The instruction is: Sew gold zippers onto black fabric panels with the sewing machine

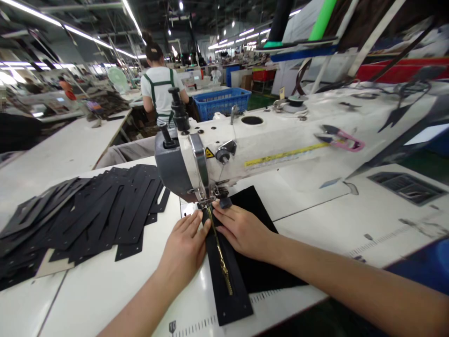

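A black strip (229,306) with a gold zipper (220,256) down its middle runs under the presser foot (206,202) of a white sewing machine (280,135). Beneath and to the right of it lies a larger black fabric piece (257,276). My left hand (185,241) presses with flat fingers on the strip's left edge, close to the foot. On the zipper's other side, my right hand (245,229) lies with fingers stretched over the black material, fingertips near the needle area. Neither hand grips anything.
Several slotted black strips (105,210) are piled on the table at left. Pink-handled thread snips (342,139) and a yellow tape measure (287,156) are on the machine arm. Behind the machine are a blue basket (222,100) and a person (161,89) facing away.
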Action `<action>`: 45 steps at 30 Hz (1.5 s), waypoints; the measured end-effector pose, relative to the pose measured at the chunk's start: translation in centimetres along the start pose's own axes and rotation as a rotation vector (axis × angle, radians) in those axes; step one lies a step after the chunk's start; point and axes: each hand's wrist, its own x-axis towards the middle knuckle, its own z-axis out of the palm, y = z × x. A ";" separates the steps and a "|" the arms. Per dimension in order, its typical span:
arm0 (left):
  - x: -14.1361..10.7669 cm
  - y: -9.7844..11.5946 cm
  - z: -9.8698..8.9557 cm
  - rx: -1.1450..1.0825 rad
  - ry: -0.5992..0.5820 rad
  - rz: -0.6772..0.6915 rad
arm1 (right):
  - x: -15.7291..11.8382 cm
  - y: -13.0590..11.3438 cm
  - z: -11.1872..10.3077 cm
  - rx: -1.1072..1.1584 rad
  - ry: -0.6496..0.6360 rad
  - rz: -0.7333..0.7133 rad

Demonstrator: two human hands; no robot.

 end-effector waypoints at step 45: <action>0.1 0.4 -0.1 0.006 0.053 0.032 | -0.7 -1.4 0.0 -0.041 -0.111 0.019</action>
